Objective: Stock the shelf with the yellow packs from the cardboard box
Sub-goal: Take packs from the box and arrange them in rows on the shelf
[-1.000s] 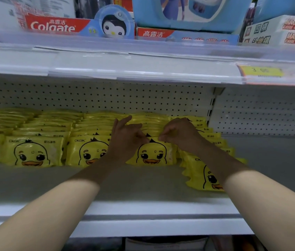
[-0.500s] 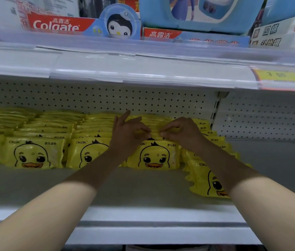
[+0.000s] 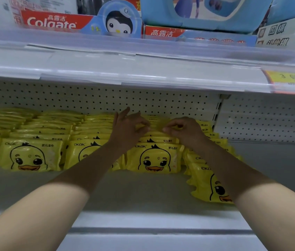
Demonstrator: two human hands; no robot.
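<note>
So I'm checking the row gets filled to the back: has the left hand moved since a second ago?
Yes. The left hand has gone deeper, from the front duck pack toward the pegboard back wall.

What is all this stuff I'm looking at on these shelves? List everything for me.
yellow duck packs: many, too overlapped to count, yellow, in rows on the lower shelf, left to centre
slipped duck packs: a few, yellow, fanned forward at the right end of the rows
lower shelf: one, grey-white, bare at front and right
pegboard back wall: white, behind the packs
Colgate boxes: at least two, red, upper shelf
penguin card: one, blue, upper shelf
magnetic game boxes: two, white, upper right
price tag: one, yellow, upper shelf edge
left hand: pinching a pack in the centre row
right hand: pinching the same row
</note>
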